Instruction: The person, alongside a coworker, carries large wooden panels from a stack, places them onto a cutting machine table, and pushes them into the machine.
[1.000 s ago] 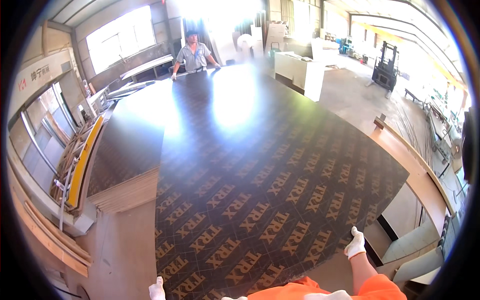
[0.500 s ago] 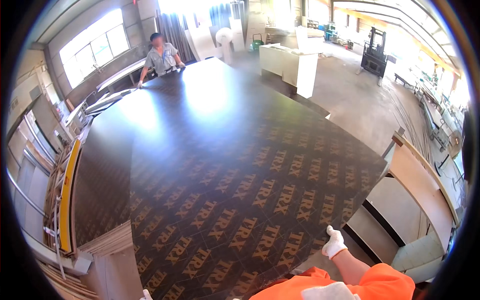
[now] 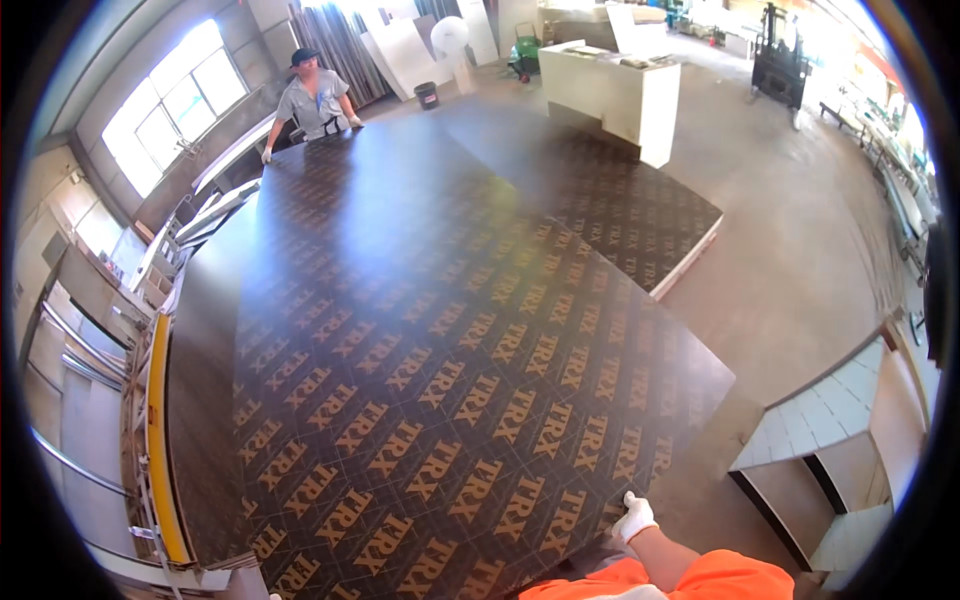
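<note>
A large dark brown film-faced plywood sheet (image 3: 400, 330), with rows of gold lettering, stretches away in front of me. My right hand (image 3: 635, 517), in a white glove, grips its near right edge. The fingers are closed on the rim, with part of them beneath it. My left hand is not in view. At the sheet's far end a co-worker (image 3: 318, 100) in a grey shirt and dark cap has gloved hands on the edge. Another dark sheet (image 3: 205, 340) lies below on the left, and a printed stack (image 3: 650, 215) shows beyond the right edge.
A yellow rail (image 3: 160, 430) runs along the left. A white cabinet-like box (image 3: 610, 95) stands behind the stack. Shelving with open compartments (image 3: 830, 470) is at the lower right. Farther back are a forklift (image 3: 778, 60), a black bucket (image 3: 427, 95) and a fan (image 3: 452, 38).
The held sheet has shifted left in view and uncovered more of the printed stack on the right. My right hand has moved left and lower in the picture, still gripping the edge.
</note>
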Demonstrator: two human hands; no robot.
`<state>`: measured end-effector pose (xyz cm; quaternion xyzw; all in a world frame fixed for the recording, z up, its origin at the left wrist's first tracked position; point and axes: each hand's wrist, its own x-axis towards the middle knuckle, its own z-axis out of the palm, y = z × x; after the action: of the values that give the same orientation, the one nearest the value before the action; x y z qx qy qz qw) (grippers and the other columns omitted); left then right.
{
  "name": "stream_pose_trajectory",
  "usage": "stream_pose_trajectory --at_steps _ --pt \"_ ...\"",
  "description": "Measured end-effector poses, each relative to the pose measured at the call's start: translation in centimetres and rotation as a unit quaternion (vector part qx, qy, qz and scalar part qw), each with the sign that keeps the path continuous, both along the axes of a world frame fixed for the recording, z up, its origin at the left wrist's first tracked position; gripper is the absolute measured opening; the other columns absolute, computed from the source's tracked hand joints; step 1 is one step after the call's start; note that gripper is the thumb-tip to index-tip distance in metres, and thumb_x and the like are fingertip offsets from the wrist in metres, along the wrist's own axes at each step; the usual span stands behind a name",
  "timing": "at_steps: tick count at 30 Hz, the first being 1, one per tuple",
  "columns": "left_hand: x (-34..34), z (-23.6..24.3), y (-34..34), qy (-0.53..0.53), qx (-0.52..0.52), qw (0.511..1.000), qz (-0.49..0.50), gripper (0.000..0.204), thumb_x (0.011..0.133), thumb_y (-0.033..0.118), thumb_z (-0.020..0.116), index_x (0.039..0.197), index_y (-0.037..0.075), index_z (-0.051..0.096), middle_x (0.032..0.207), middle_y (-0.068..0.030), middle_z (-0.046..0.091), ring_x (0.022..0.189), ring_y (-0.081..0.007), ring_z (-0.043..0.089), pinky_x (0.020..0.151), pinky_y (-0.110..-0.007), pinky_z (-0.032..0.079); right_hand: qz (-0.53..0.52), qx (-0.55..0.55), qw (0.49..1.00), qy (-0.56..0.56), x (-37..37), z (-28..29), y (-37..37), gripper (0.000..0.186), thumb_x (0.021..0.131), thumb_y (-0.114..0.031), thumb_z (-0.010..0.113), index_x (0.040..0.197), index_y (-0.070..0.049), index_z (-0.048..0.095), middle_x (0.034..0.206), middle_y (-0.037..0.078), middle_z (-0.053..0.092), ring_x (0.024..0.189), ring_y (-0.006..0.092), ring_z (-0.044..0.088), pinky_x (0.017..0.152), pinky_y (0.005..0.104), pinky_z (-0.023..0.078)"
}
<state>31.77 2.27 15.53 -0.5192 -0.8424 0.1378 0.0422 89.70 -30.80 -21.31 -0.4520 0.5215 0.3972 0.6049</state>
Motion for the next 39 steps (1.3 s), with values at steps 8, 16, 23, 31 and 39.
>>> stream_pose_trajectory --at_steps 8,16,23,31,39 --pt "5.3 2.8 -0.7 0.023 -0.017 0.998 0.063 0.106 0.101 0.087 0.027 0.114 -0.006 0.076 0.111 -0.0321 0.075 0.106 -0.0518 0.067 0.094 -0.057 0.052 -0.044 0.056 0.994 0.088 -2.4 -8.7 -0.9 0.027 0.114 -0.032 0.052 0.119 -0.013 0.07 0.124 0.008 0.075 0.111 0.03 0.068 0.105 0.0494 0.051" --pt "3.0 3.3 3.5 -0.084 -0.225 0.969 0.061 0.1 0.1 0.08 0.05 0.14 -0.01 0.064 0.139 -0.0333 0.067 0.133 -0.0491 0.06 0.111 -0.051 0.048 -0.065 0.038 0.993 0.092 -13.2 5.3 7.8 0.025 0.104 -0.023 0.07 0.121 -0.006 0.072 0.125 0.011 0.076 0.117 0.0343 0.069 0.11 0.0505 0.049" --pt "-7.3 0.2 4.5 -0.219 -0.279 0.935 -0.006 0.083 0.104 0.066 0.057 0.151 -0.001 0.059 0.155 -0.025 0.059 0.144 -0.0412 0.054 0.121 -0.049 0.043 -0.056 0.016 0.998 -0.01 -27.4 15.9 11.7 0.031 0.106 -0.018 0.071 0.133 -0.004 0.064 0.134 0.012 0.072 0.118 0.0311 0.068 0.108 0.046 0.053" --pt "-12.0 -8.9 7.1 -0.299 -0.288 0.91 -0.008 0.098 0.092 0.067 0.07 0.147 -0.012 0.055 0.149 -0.0374 0.057 0.143 -0.0502 0.052 0.121 -0.05 0.041 0.108 -0.144 0.975 -0.131 -29.5 13.6 11.9 0.035 0.107 -0.031 0.071 0.13 -0.004 0.066 0.126 0.011 0.072 0.105 0.0233 0.061 0.096 0.0364 0.049" --pt "-16.7 -13.5 7.4 -0.309 -0.314 0.898 -0.011 0.095 0.095 0.066 0.068 0.15 -0.01 0.053 0.148 -0.0339 0.06 0.142 -0.0484 0.054 0.12 -0.049 0.043 0.602 -0.42 0.533 -0.421 -35.0 23.8 22.8 0.114 0.075 -0.036 0.096 0.164 -0.001 0.033 0.171 0.027 0.029 0.157 0.044 0.032 0.128 0.0511 0.032"
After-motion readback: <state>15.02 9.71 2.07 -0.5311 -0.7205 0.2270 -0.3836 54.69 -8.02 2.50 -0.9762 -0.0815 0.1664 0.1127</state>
